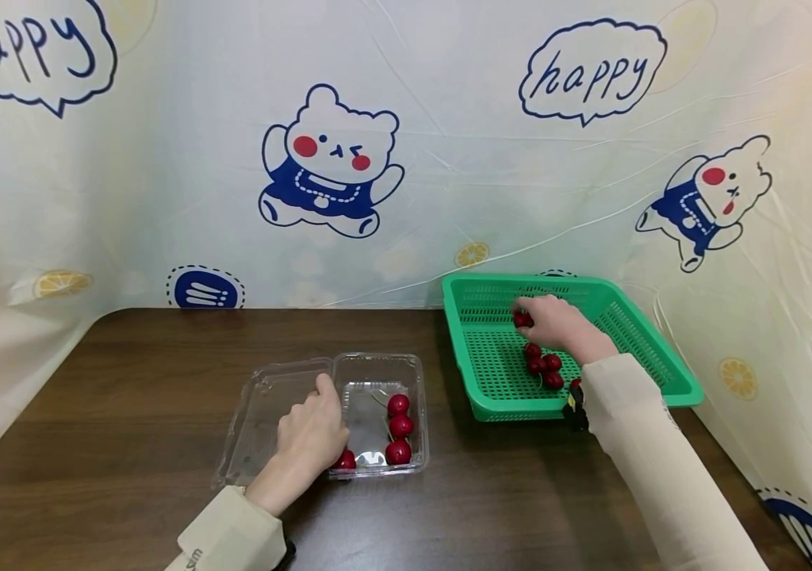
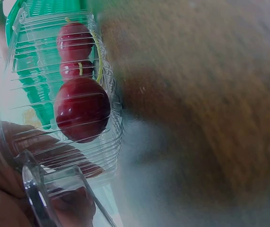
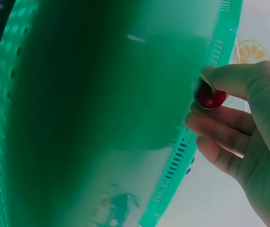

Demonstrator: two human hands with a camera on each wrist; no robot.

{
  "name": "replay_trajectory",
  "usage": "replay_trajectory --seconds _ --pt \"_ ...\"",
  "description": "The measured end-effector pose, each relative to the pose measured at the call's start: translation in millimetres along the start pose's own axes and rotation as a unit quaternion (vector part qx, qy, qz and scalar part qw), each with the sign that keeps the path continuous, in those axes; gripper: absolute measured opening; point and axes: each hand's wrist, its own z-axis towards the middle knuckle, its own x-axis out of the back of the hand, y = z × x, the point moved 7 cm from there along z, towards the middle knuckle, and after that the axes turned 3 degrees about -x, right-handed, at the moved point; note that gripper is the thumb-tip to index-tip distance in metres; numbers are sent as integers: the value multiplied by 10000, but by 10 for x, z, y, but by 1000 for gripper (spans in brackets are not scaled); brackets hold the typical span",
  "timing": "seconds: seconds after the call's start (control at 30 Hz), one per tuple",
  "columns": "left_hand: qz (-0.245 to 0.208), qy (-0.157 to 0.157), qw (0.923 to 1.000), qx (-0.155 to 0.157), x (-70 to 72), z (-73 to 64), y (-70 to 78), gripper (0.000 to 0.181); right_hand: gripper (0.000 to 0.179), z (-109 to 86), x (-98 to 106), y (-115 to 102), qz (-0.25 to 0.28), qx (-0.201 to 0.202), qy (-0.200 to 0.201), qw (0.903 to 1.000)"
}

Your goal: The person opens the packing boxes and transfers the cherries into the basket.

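- Cherry (image 1: 522, 319): clamped between the thumb and fingertips of the right hand (image 1: 559, 323), its stem seen beside the thumb in the right wrist view.
- Green basket (image 1: 513, 409): placed beneath the right grip.
- Loose cherries (image 1: 552, 362): clustered on the basket floor, just nearer the person than the held one; another is partly hidden by the right wrist.
- Clear container (image 1: 363, 412): set well to the left of the right grip; its hinge edge is gripped by the left hand (image 1: 312, 428).
- Open lid (image 1: 263, 396): laid to the left of the left grip.
- Row of three cherries (image 1: 400, 427): contained to the right of the left grip.
- Fourth cherry (image 1: 345, 460): partly covered by the left hand.
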Motion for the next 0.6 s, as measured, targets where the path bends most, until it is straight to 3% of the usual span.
replay_trajectory --seconds 0.6 --pt "28 40 10000 -32 4 1 1 32 36 -79 -56 216 -389 -245 -271 9986"
